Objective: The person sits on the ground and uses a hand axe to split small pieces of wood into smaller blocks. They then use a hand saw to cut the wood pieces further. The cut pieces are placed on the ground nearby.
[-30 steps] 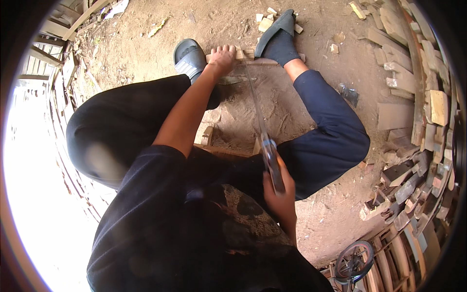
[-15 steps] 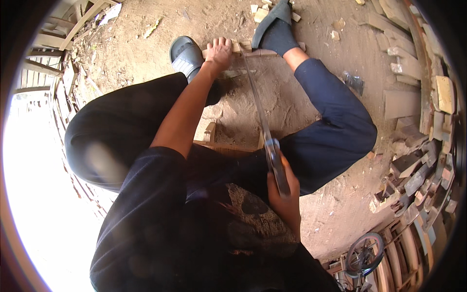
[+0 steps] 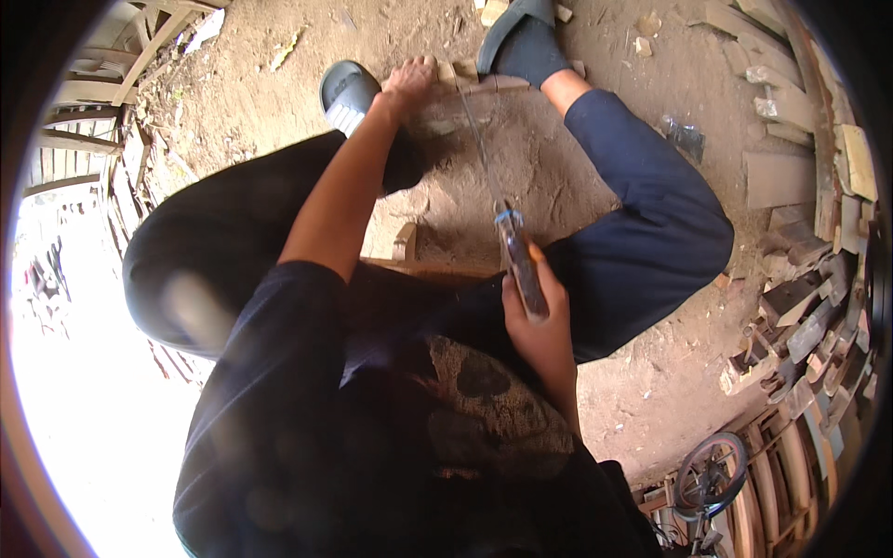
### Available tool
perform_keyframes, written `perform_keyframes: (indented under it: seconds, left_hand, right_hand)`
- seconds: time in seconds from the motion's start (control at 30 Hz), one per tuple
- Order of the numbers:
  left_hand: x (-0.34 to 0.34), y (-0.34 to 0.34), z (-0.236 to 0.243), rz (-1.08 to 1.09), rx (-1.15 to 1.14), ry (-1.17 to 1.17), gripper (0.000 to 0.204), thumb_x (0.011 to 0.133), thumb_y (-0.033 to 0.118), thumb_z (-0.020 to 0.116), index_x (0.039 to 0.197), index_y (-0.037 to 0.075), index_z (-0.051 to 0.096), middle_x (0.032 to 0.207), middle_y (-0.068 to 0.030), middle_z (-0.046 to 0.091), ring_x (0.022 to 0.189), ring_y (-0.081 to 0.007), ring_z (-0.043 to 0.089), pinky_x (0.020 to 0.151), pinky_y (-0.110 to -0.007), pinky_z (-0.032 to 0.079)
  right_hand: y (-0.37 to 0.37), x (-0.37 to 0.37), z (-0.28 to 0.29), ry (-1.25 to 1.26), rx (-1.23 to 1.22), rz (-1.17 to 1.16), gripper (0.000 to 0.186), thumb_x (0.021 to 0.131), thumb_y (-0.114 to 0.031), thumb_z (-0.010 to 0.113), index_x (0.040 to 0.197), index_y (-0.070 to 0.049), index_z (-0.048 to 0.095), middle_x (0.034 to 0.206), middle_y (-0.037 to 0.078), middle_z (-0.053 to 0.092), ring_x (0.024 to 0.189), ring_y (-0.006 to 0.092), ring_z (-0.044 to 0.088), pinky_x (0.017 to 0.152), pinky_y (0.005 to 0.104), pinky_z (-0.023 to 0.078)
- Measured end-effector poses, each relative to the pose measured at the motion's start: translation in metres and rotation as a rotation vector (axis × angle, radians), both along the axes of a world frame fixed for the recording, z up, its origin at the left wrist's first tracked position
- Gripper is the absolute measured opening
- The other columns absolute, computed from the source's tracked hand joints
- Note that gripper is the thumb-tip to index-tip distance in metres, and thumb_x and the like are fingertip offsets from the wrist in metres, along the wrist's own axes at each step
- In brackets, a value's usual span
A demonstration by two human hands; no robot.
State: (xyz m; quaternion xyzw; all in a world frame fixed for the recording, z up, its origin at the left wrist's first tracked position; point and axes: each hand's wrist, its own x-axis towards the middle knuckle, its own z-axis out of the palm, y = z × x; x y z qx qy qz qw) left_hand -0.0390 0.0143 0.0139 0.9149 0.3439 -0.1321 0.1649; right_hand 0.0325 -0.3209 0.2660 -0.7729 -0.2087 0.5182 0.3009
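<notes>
My left hand (image 3: 409, 86) grips a short wooden board (image 3: 474, 84) lying across the dirt beside my right sandalled foot (image 3: 524, 48). From my right hand (image 3: 541, 312), closed round the handle of a handsaw (image 3: 520, 260), the long thin blade (image 3: 481, 144) runs forward to the board, just right of my left hand. My left sandal (image 3: 347, 98) is to the left of that hand. A low wooden piece (image 3: 404, 242) lies between my bent legs.
Stacked wood offcuts (image 3: 809, 316) line the right side. A bicycle wheel (image 3: 707, 465) stands at the lower right. A slatted wooden structure (image 3: 79, 139) is at the upper left, beside bright glare. Small wood blocks (image 3: 493, 13) and scraps lie on the dirt ahead.
My right hand has moved forward with the saw, its handle now higher in the picture. My left hand stays on the board; the whole view has shifted slightly.
</notes>
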Motion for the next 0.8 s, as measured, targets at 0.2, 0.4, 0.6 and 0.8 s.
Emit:
perform_keyframes:
  seconds: [0.2,0.4,0.6,0.8]
  left_hand:
    - [0.015,-0.007,0.014,0.131,-0.025,0.028,0.069,0.081,0.060,0.063,0.119,0.003,0.051,0.121,-0.0158,0.059,0.120,-0.0309,0.052,0.097,-0.041,0.046]
    - [0.018,-0.007,0.024,0.189,-0.035,0.028,0.070,0.078,0.063,0.063,0.116,0.005,0.054,0.113,-0.0158,0.064,0.114,-0.0300,0.057,0.094,-0.040,0.048]
    - [0.018,-0.005,0.028,0.121,0.033,0.053,0.074,0.076,0.069,0.060,0.112,0.004,0.056,0.108,-0.0162,0.066,0.106,-0.0307,0.062,0.090,-0.041,0.050]
    - [0.012,-0.006,0.014,0.128,-0.019,-0.007,0.082,0.068,0.076,0.062,0.106,0.004,0.058,0.101,-0.0182,0.067,0.101,-0.0324,0.064,0.088,-0.043,0.051]
  right_hand:
    - [-0.023,-0.007,0.027,-0.181,0.231,0.036,0.050,0.087,-0.002,0.055,0.135,0.002,0.045,0.111,0.026,0.062,0.106,0.0317,0.064,0.086,0.0342,0.049]
    - [0.014,0.001,0.000,-0.018,0.088,0.008,0.049,0.088,0.000,0.053,0.136,0.003,0.044,0.117,0.023,0.060,0.109,0.0277,0.061,0.092,0.0326,0.044]
    - [-0.006,-0.002,0.011,-0.202,0.185,0.106,0.055,0.086,-0.001,0.053,0.140,-0.003,0.041,0.109,0.024,0.064,0.092,0.0275,0.069,0.076,0.0335,0.051]
    - [-0.008,-0.003,0.019,-0.212,0.240,0.125,0.056,0.087,-0.002,0.053,0.140,-0.002,0.040,0.107,0.026,0.063,0.092,0.0331,0.069,0.076,0.0346,0.052]
